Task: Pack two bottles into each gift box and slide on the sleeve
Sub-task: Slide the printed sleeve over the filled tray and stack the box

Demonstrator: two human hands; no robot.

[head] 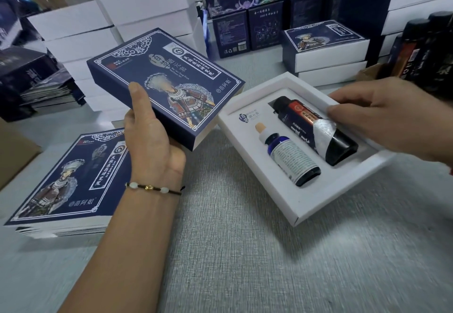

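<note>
The gift box (304, 205) holds both bottles, steadied by the right hand (392, 119), while the left hand (149, 136) grips the sleeve (166, 84), which next needs lining up with the box end.

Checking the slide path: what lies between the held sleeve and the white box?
In the head view, only bare grey tabletop shows between the sleeve and the white box.

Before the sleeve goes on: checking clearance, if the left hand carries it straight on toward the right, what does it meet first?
Probably the white gift box, at its near-left corner; the sleeve in the left hand already ends just short of it, though depth is unclear.
</note>
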